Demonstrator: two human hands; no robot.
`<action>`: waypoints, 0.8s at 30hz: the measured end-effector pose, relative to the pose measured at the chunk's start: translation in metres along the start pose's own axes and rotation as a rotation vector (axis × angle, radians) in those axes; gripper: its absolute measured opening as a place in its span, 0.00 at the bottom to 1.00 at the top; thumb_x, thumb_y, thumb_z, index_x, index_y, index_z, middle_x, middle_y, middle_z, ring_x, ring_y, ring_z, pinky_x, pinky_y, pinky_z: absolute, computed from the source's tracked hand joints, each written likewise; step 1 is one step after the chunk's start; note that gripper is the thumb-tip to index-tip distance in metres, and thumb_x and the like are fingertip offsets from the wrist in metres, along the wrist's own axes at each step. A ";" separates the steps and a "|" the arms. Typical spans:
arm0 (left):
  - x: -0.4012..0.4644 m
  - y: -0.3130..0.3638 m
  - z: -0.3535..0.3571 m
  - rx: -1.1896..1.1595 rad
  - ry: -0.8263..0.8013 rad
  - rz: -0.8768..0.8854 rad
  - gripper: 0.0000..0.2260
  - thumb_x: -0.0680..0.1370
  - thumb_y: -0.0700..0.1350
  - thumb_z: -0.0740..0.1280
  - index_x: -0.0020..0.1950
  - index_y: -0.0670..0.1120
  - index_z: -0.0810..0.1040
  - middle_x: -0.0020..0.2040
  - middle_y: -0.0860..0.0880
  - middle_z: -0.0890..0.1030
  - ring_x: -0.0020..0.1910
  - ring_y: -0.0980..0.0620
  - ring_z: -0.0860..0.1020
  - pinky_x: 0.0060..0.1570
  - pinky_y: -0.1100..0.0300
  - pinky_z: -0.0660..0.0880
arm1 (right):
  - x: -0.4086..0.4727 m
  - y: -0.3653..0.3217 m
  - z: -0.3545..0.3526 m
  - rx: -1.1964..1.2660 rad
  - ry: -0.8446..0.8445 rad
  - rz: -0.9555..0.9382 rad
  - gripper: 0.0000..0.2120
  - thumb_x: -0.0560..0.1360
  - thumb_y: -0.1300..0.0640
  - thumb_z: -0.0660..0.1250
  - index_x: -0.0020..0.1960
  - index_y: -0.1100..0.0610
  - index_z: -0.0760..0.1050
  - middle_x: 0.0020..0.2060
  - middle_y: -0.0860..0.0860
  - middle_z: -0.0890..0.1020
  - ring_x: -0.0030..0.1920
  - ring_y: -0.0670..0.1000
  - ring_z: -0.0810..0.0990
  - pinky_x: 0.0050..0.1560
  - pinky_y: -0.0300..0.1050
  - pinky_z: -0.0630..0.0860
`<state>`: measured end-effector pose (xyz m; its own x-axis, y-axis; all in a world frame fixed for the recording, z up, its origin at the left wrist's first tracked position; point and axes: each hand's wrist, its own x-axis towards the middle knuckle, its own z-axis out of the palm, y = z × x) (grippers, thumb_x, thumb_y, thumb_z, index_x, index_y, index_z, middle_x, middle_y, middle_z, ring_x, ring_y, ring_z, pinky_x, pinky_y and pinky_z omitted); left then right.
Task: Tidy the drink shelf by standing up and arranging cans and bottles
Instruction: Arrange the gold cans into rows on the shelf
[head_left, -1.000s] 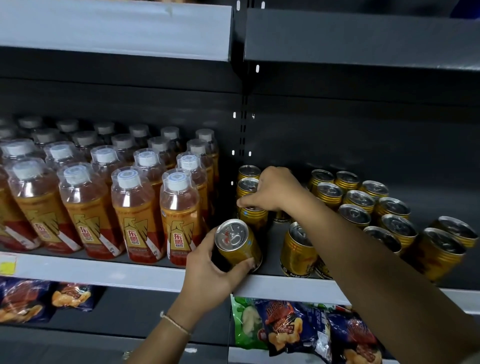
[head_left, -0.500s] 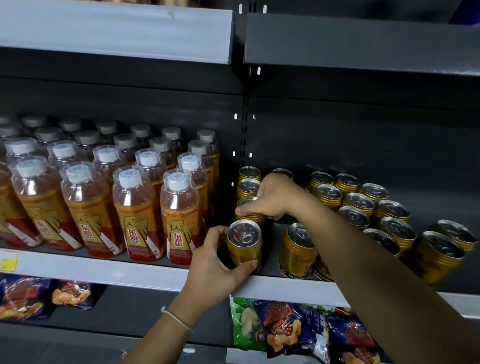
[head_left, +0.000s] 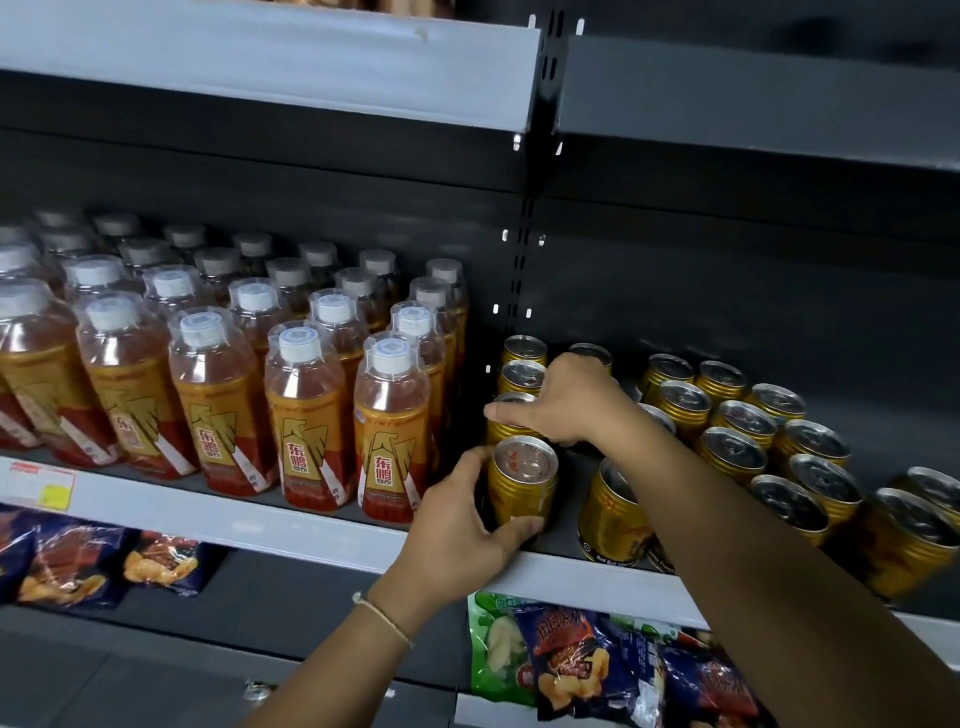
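Now the gold can in the left hand stands up straight at the front edge of the shelf. A second ago it was tipped back, with its top facing us. It has also slid a bit toward the row of cans behind it.

Going from the left: the orange bottles fill the left part of the shelf, all standing in neat lines. Nobody is touching them.

Next comes the left hand. Its fingers and thumb curl round the gold can and hold it near the bottom. The can looks set down on the shelf, just in front of the next can in its line.

Right behind it, the right hand holds the third can in that line. Its fingers are bent over the top of that can, and the thumb sticks out to the left.

Farther right, one leaning can tips back at the front edge, partly hidden by the right arm. More cans near the right edge lean over too.

So one can is now fixed, I think, and the leaning ones still need standing up.
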<state>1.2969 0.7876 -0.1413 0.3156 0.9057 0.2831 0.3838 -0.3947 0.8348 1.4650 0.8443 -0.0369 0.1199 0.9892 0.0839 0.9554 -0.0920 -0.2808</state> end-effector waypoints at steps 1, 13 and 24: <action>0.000 0.001 0.000 0.012 -0.008 -0.003 0.32 0.68 0.55 0.78 0.68 0.56 0.68 0.54 0.64 0.79 0.53 0.71 0.75 0.50 0.82 0.66 | -0.001 0.002 -0.002 0.007 -0.018 0.003 0.35 0.63 0.23 0.68 0.29 0.57 0.76 0.18 0.49 0.77 0.23 0.46 0.78 0.26 0.39 0.68; -0.006 -0.009 -0.018 0.128 -0.190 -0.015 0.47 0.72 0.50 0.75 0.80 0.52 0.46 0.76 0.56 0.62 0.69 0.66 0.58 0.60 0.82 0.53 | -0.014 0.012 -0.010 0.250 0.075 -0.060 0.19 0.71 0.38 0.74 0.44 0.55 0.84 0.39 0.48 0.85 0.44 0.48 0.83 0.46 0.46 0.82; -0.012 0.002 0.003 0.119 0.094 0.016 0.34 0.69 0.55 0.77 0.71 0.49 0.70 0.62 0.54 0.75 0.59 0.60 0.71 0.52 0.86 0.57 | -0.054 -0.013 -0.026 -0.077 -0.201 -0.093 0.32 0.61 0.25 0.72 0.43 0.54 0.82 0.40 0.50 0.84 0.41 0.48 0.81 0.38 0.48 0.79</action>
<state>1.2964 0.7756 -0.1445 0.2416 0.9075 0.3437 0.4810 -0.4196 0.7697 1.4534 0.7895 -0.0125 -0.0185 0.9960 -0.0879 0.9786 0.0000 -0.2059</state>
